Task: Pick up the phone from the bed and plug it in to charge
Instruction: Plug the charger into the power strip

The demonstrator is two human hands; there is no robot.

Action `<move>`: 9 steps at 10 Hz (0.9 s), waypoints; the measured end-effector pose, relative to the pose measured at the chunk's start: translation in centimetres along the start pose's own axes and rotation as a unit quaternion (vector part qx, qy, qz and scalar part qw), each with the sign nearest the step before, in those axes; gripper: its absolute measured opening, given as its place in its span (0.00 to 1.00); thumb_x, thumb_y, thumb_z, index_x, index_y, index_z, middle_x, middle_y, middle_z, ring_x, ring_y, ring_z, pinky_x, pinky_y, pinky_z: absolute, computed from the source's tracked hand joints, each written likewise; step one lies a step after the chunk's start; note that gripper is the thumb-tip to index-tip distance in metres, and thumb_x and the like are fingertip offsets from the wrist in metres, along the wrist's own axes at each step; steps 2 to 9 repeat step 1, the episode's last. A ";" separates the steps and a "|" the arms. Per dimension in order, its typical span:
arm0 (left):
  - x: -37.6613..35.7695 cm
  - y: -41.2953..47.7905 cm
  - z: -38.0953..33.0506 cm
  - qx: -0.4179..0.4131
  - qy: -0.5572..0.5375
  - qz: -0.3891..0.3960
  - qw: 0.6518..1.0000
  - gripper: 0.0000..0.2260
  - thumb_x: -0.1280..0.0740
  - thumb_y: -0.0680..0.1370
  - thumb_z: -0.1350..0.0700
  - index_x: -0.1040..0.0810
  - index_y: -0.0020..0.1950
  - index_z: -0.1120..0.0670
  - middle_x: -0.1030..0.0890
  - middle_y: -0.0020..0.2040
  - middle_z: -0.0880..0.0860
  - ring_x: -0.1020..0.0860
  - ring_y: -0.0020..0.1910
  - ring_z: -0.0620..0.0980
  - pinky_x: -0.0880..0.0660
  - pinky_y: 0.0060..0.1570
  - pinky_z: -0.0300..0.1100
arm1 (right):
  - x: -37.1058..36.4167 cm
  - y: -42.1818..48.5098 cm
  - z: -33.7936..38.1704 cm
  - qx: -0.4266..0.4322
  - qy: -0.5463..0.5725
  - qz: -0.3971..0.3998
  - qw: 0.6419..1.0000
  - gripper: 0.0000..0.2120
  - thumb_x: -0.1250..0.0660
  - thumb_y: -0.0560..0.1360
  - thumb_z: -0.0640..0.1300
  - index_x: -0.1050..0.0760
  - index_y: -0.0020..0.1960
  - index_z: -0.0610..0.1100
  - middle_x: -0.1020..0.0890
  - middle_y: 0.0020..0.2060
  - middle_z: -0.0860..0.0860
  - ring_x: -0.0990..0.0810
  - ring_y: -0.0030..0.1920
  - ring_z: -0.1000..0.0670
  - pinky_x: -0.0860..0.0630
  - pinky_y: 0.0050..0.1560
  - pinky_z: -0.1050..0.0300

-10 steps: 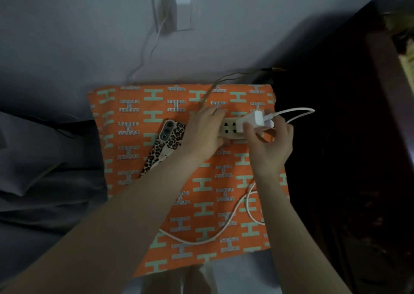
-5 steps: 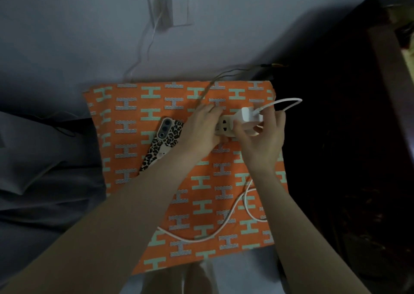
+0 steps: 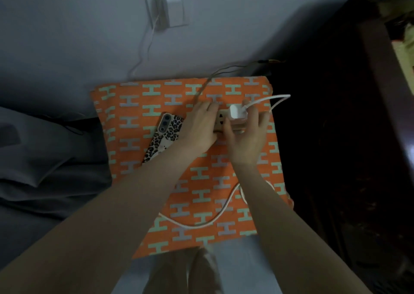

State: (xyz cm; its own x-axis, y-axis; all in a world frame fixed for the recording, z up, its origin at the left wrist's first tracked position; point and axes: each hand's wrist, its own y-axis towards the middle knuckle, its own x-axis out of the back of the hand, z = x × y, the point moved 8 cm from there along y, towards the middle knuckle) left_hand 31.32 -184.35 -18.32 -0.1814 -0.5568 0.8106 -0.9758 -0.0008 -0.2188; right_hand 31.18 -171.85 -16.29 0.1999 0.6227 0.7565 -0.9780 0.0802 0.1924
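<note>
Surface: an orange cloth [image 3: 139, 105] printed with pale H shapes covers a small stand set against a grey wall [image 3: 67, 36]. Grey bedding [image 3: 40, 164] lies to the left of the stand, and dark wooden furniture [image 3: 369, 92] stands to the right. A white wall socket [image 3: 172, 5] with an adapter is mounted on the wall above, and a thin wire hangs down from it.

The phone [image 3: 163, 137], in a leopard-print case, lies camera side up on the cloth, partly under the left forearm. A power strip [image 3: 220, 120] rests on the cloth just right of the phone. The left hand [image 3: 199, 126] lies flat on the strip's left end, fingers extended, gripping nothing. The right hand [image 3: 246, 137] has its fingers loosely spread around a white charger [image 3: 237, 112] seated on the strip; whether the fingers actually clamp it cannot be told. The white cable [image 3: 201, 223] loops from the charger out past the right edge of the cloth and runs back across the cloth near its front edge.
</note>
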 end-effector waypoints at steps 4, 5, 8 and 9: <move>2.5 -1.8 -0.8 0.014 -0.004 0.017 1.000 0.28 0.27 0.70 0.61 0.33 0.67 0.59 0.27 0.65 0.59 0.29 0.64 0.58 0.28 0.61 0.50 | 1.9 -1.0 0.7 -0.020 0.041 0.100 0.994 0.29 0.29 0.71 0.51 0.34 0.68 0.42 0.27 0.60 0.43 0.29 0.52 0.54 0.32 0.46 0.63; 2.5 -1.8 -0.8 0.014 -0.004 0.017 1.000 0.28 0.27 0.70 0.61 0.33 0.67 0.59 0.27 0.65 0.59 0.29 0.64 0.58 0.28 0.61 0.50 | 1.9 -1.0 0.7 -0.020 0.041 0.100 0.994 0.29 0.29 0.71 0.51 0.34 0.68 0.42 0.27 0.60 0.43 0.29 0.52 0.54 0.32 0.46 0.63; 2.5 -1.8 -0.8 0.014 -0.004 0.017 1.000 0.28 0.27 0.70 0.61 0.33 0.67 0.59 0.27 0.65 0.59 0.29 0.64 0.58 0.28 0.61 0.50 | 1.9 -1.0 0.7 -0.020 0.041 0.100 0.994 0.29 0.29 0.71 0.51 0.34 0.68 0.42 0.27 0.60 0.43 0.29 0.52 0.54 0.32 0.46 0.63; 2.5 -1.8 -0.8 0.014 -0.004 0.017 1.000 0.28 0.27 0.70 0.61 0.33 0.67 0.59 0.27 0.65 0.59 0.29 0.64 0.58 0.28 0.61 0.50 | 1.9 -1.0 0.7 -0.020 0.041 0.100 0.994 0.29 0.29 0.71 0.51 0.34 0.68 0.42 0.27 0.60 0.43 0.29 0.52 0.54 0.32 0.46 0.63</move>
